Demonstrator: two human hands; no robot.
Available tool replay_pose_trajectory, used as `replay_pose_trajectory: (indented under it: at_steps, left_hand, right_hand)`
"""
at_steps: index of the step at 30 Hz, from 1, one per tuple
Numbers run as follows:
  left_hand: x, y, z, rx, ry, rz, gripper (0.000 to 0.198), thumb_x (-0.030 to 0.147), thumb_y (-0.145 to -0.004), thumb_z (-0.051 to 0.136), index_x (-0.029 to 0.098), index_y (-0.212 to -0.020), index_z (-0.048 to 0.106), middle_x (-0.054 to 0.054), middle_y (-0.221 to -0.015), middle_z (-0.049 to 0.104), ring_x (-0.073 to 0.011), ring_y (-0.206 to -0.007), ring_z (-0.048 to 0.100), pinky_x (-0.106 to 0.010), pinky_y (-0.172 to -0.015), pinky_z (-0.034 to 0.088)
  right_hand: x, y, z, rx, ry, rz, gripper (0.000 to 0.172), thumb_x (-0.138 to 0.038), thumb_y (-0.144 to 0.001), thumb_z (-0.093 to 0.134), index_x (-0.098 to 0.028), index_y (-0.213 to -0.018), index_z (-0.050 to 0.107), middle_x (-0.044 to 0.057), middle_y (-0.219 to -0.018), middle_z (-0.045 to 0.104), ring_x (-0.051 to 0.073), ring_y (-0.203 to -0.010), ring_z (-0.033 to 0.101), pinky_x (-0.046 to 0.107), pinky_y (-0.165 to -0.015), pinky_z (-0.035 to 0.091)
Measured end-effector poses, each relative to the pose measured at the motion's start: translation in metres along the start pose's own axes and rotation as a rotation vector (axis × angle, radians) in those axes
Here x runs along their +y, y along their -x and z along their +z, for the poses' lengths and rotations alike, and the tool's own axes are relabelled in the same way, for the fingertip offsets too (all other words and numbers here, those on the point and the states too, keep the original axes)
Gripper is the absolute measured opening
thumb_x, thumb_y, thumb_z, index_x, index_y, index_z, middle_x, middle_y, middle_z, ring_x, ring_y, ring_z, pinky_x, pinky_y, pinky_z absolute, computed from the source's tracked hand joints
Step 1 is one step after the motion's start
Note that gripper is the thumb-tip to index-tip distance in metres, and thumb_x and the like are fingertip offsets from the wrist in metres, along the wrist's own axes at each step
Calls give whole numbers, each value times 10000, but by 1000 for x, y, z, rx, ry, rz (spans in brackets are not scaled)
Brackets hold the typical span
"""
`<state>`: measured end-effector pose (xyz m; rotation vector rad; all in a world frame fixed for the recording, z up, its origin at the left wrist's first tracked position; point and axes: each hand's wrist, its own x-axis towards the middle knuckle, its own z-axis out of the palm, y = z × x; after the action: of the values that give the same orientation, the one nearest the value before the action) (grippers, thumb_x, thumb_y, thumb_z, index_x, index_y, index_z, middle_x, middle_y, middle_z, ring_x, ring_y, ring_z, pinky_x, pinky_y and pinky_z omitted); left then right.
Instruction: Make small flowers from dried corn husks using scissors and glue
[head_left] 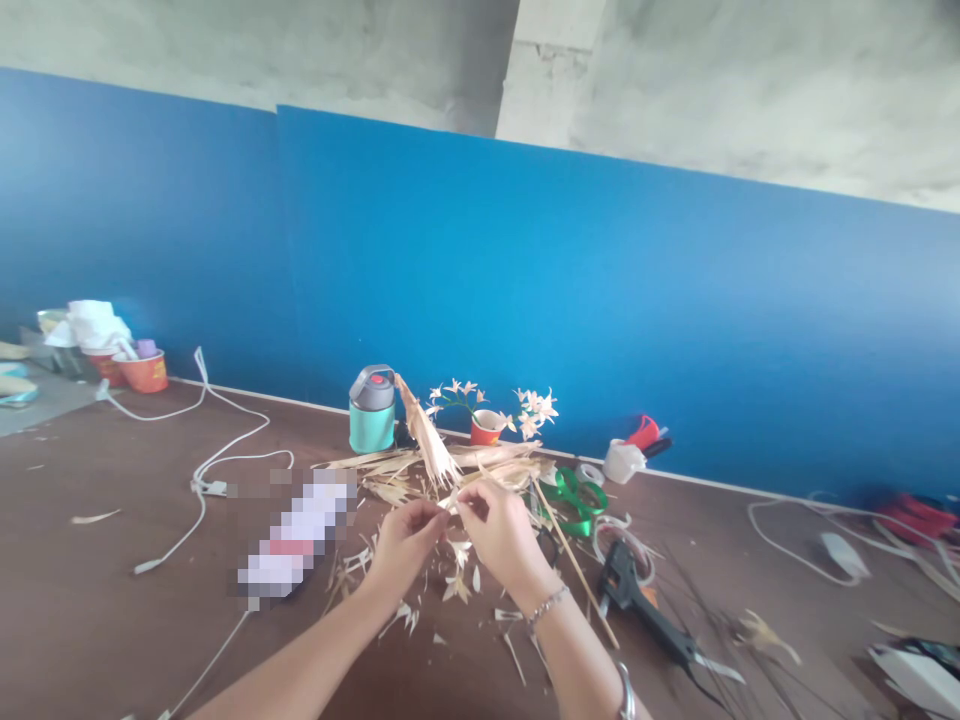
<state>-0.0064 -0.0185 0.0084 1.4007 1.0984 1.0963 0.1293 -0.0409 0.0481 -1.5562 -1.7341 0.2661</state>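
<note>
Tearing looks like the likeliest mishap: the small pale strip point(448, 502) between the fingertips seems thin and brittle, so an uneven tug from either side could split it. A slackened pinch might also drop it among similar scraps, where it would be hard to pick out. The left hand point(411, 540) has thumb and forefinger closed on one side of the strip, and the right hand point(496, 528) pinches it from the other, the fingertips nearly meeting; how firmly they press I cannot tell. Just below the hands lie loose petals and a pale flower point(457, 587). Beside the right forearm slants a thin stick point(574, 560), with a black glue gun point(649, 605) past it; a careless swing of that arm could knock the stick into the gun. Just beyond the fingertips is a sheaf of dried husk point(429, 435), and ahead of the right hand, off to its right, curls green ribbon point(581, 500). Farther ahead stand a turquoise jar point(371, 427) and a red cup point(486, 432) with pale blossoms around it.
</note>
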Motion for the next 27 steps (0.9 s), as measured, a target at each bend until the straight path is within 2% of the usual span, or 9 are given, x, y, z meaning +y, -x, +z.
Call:
replay_pose_trajectory:
  at_steps: [27]
  left_hand:
    - [-1,0,1,-19,37,-11,194,337,-689,592,162,-610,620,23,-532,587,-107,-450,486,-216,-476,362]
  right_hand:
    - [1,-1,0,4,-8,12,105,-136,-730,535,-179,-694,624,28,-715,667,171,-688,595,271,-652,435]
